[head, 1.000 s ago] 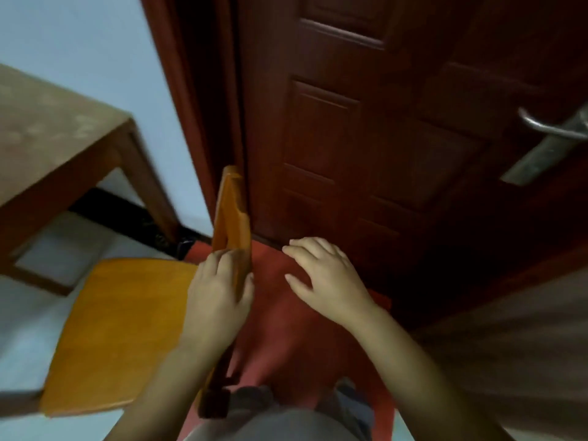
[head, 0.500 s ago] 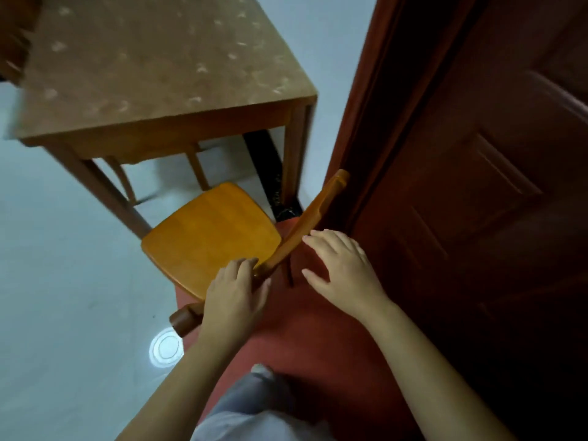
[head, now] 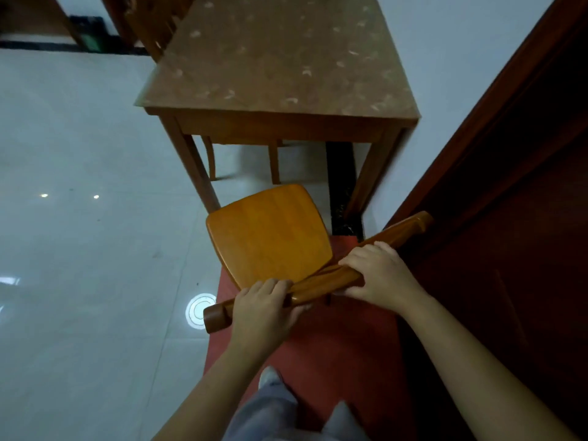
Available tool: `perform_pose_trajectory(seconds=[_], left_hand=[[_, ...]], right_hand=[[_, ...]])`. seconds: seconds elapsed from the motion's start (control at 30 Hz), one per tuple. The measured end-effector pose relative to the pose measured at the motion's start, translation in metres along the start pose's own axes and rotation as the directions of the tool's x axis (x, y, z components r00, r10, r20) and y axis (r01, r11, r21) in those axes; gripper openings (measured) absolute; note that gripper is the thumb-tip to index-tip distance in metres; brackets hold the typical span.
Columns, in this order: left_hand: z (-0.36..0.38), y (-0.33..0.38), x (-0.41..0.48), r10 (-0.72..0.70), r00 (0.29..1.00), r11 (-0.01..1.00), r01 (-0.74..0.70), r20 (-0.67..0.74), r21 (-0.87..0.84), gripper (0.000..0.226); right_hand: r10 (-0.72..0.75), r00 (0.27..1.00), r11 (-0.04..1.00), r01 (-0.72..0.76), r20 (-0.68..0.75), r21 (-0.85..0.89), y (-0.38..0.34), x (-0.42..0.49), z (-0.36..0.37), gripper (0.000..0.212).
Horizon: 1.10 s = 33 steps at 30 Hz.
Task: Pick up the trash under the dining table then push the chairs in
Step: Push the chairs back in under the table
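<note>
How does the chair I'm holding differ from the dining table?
The chair has a glossy orange seat; the dining table has a duller brown top flecked with pale marks. The chair is turned at an angle to the dining table and not tucked under it. The left hand and right hand hold the chair's back rail; neither touches the dining table. Both are wooden.

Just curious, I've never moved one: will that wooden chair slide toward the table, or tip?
The chair looks solid wood: probably stiff. It likely glides on the glossy floor but may drag on the red mat. The left hand and right hand grip its top rail, so a hard push might tip it.
</note>
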<state>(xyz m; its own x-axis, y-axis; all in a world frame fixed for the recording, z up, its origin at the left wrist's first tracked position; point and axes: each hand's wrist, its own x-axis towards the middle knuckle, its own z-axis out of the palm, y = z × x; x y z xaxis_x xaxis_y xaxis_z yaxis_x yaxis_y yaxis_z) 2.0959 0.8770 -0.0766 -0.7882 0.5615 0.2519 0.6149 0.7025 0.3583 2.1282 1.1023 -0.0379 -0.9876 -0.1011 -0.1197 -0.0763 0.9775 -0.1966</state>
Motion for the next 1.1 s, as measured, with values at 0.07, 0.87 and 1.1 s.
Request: perform_pose_trajectory(seconds=[0.07,0.87,1.1], left_hand=[[0.001,-0.002,0.0,0.055,0.996,0.998,-0.056,-0.068,-0.011,0.039],[-0.004,-0.047,-0.032,0.231,0.961,0.97,-0.216,-0.153,0.113,0.05],[-0.042,-0.094,-0.059,0.273,0.962,0.962,-0.274,0.027,0.021,0.054]], right_hand=[[-0.07,0.998,0.997,0.07,-0.001,-0.03,0.014,0.011,-0.001,0.058],[-0.067,0.983,0.998,0.063,-0.169,-0.03,-0.029,0.002,0.031,0.038],[-0.009,0.962,1.0,0.009,-0.274,-0.001,-0.098,-0.01,0.046,0.064]])
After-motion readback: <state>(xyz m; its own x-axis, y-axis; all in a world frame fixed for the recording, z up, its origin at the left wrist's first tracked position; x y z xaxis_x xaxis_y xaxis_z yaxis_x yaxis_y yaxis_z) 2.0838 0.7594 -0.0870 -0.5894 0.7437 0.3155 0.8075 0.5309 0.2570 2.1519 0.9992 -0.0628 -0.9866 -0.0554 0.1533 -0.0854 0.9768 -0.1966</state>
